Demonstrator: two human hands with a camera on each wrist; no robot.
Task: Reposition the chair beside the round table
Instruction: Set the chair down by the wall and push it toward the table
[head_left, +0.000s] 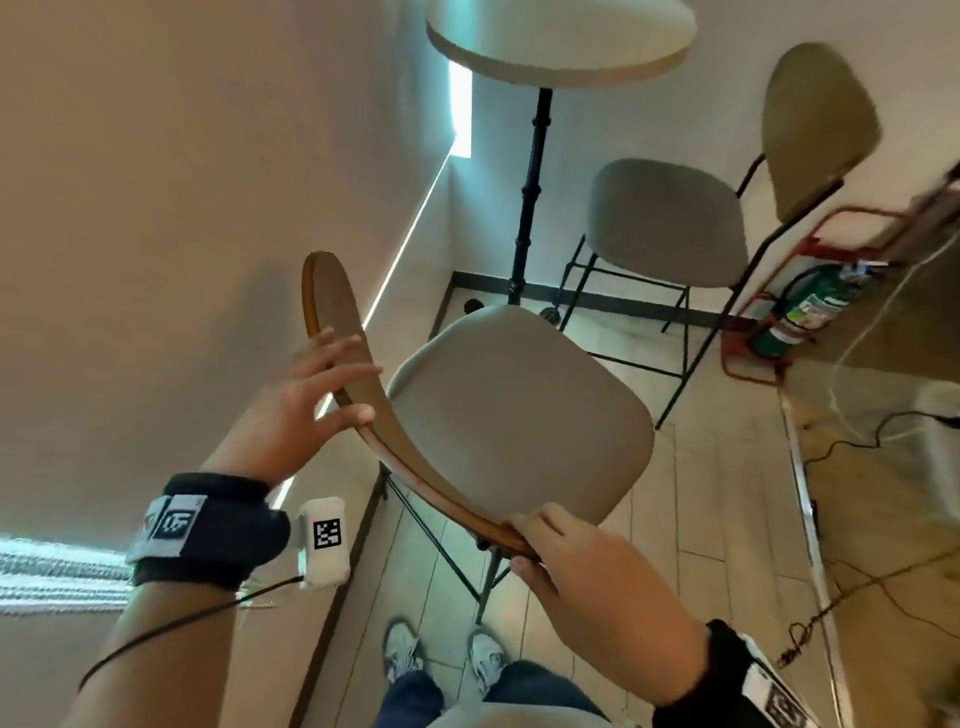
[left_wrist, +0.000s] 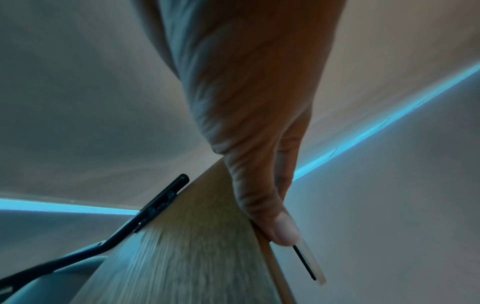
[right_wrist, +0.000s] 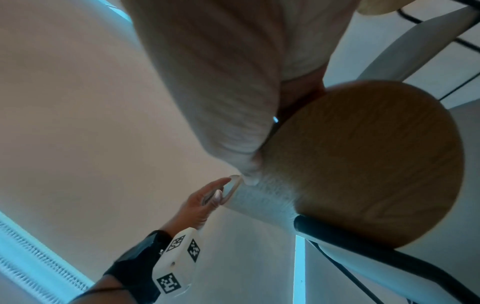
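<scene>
Past the chair (head_left: 519, 415) stands the round table (head_left: 561, 47); my right hand (head_left: 587, 566) grips the backrest (head_left: 332, 296), my left hand (head_left: 306, 400) touches it loosely.

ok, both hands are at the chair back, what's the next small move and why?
Probably close the left hand on the backrest before shifting the chair. The right hand grips the rim's other end, but the left's fingers are spread straight with only the thumb pressing the rim; a one-sided hold could twist it.
</scene>
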